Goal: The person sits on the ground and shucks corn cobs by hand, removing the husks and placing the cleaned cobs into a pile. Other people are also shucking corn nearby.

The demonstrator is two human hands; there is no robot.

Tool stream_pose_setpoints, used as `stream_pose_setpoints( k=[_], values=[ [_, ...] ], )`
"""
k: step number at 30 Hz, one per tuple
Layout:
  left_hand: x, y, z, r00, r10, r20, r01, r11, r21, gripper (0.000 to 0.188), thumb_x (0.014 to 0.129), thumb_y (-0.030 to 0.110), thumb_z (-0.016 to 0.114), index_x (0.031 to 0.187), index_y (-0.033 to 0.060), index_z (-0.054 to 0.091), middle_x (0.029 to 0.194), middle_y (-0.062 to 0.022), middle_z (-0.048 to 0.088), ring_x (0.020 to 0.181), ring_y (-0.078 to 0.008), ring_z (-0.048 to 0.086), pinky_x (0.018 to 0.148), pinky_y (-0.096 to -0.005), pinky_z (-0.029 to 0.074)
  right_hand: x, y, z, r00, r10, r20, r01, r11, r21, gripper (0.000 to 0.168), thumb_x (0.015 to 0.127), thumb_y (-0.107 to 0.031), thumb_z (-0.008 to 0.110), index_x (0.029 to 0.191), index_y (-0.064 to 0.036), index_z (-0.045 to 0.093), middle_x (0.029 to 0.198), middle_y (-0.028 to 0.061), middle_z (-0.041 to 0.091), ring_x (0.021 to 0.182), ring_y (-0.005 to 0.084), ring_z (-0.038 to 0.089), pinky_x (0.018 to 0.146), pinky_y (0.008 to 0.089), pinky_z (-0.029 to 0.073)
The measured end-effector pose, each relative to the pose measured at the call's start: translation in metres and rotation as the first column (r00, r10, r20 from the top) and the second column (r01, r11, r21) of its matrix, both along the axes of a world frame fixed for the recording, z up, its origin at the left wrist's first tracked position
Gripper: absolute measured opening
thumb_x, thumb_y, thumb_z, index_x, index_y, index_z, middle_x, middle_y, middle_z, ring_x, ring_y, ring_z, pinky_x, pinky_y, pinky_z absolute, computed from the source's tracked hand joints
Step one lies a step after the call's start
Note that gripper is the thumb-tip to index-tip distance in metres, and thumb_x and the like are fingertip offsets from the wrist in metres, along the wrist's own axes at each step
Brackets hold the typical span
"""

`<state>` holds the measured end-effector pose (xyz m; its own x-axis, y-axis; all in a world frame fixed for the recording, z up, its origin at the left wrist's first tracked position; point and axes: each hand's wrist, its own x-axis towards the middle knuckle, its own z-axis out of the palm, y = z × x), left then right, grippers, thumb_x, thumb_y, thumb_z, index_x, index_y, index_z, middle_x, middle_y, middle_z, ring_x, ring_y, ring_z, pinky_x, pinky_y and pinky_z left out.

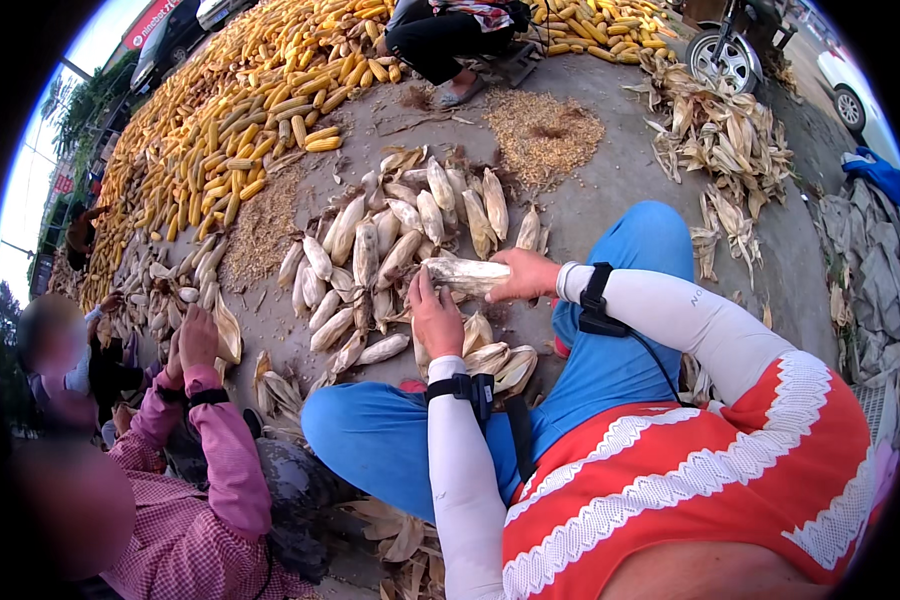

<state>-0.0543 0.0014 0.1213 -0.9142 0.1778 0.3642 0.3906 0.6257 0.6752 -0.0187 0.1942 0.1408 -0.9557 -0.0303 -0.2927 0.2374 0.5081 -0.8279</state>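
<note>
An unhusked ear of corn [466,276] in pale, dry husk lies level between my two hands, over my lap. My right hand [526,274] grips its right end. The fingers of my left hand [436,319] rest at its left tip, where dark silk shows; whether they pinch the husk cannot be told. Just beyond my hands is a heap of ears in husk [365,251]. More loose husks [516,369] lie between my knees, below the ear.
Husked yellow corn [232,135] is piled at the upper left. Loose kernels [546,135] lie on the concrete ahead, and stripped husks [727,142] at the right. A co-worker in a pink checked shirt [187,502] sits close on my left; another person [450,45] sits across from me.
</note>
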Motion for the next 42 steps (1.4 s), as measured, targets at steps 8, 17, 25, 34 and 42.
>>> stream_pose_setpoints(
  k=[8, 17, 25, 34, 42],
  values=[
    [-0.003, -0.003, -0.01, 0.986, 0.067, 0.152, -0.023, 0.963, -0.27, 0.024, 0.087, 0.016, 0.057, 0.105, 0.0, 0.055, 0.102, -0.0209, 0.055, 0.093, -0.0387, 0.055, 0.078, -0.0438, 0.046, 0.007, 0.006, 0.016, 0.998, 0.034, 0.057, -0.035, 0.999, 0.01, 0.054, 0.066, -0.032, 0.077, 0.102, 0.003, 0.059, 0.078, 0.0134, 0.064, 0.059, 0.0189, 0.062, 0.042, 0.0308, 0.05],
    [0.001, -0.007, -0.01, 0.987, 0.13, 0.092, -0.088, 0.928, -0.362, 0.014, 0.086, 0.013, 0.056, 0.091, 0.0001, 0.056, 0.093, -0.0195, 0.056, 0.086, -0.0372, 0.057, 0.071, -0.0444, 0.046, 0.008, 0.001, 0.024, 0.96, 0.131, 0.248, -0.118, 0.991, -0.068, 0.061, 0.073, -0.038, 0.071, 0.115, 0.003, 0.052, 0.084, 0.0124, 0.063, 0.059, 0.0179, 0.061, 0.043, 0.0311, 0.05],
    [-0.001, -0.011, -0.021, 0.954, 0.104, 0.28, 0.041, 0.883, -0.468, 0.017, 0.086, 0.017, 0.05, 0.091, 0.0031, 0.059, 0.089, -0.0206, 0.063, 0.085, -0.0379, 0.061, 0.072, -0.0459, 0.048, 0.011, -0.004, 0.015, 0.971, 0.24, -0.016, -0.211, 0.882, 0.421, 0.057, 0.075, -0.048, 0.065, 0.106, -0.001, 0.055, 0.095, 0.0204, 0.064, 0.09, 0.036, 0.061, 0.077, 0.045, 0.047],
    [0.003, 0.001, -0.024, 0.871, -0.069, 0.486, 0.26, 0.905, -0.337, 0.031, 0.088, 0.028, 0.047, 0.088, -0.0005, 0.058, 0.089, -0.0265, 0.062, 0.085, -0.0432, 0.059, 0.077, -0.0507, 0.046, 0.01, -0.007, 0.018, 0.971, 0.23, 0.066, -0.228, 0.803, 0.551, 0.057, 0.077, -0.043, 0.066, 0.113, -0.002, 0.05, 0.094, 0.0234, 0.062, 0.09, 0.0408, 0.06, 0.075, 0.0483, 0.047],
    [0.012, 0.012, -0.023, 0.855, -0.187, 0.484, 0.328, 0.917, -0.226, 0.033, 0.089, 0.03, 0.045, 0.086, -0.0006, 0.057, 0.086, -0.0278, 0.061, 0.084, -0.0447, 0.058, 0.075, -0.0515, 0.045, 0.003, -0.017, 0.019, 0.988, 0.144, 0.061, -0.15, 0.768, 0.623, 0.05, 0.073, -0.039, 0.069, 0.098, 0.002, 0.057, 0.091, 0.0211, 0.065, 0.089, 0.0364, 0.063, 0.076, 0.0441, 0.05]
  ],
)
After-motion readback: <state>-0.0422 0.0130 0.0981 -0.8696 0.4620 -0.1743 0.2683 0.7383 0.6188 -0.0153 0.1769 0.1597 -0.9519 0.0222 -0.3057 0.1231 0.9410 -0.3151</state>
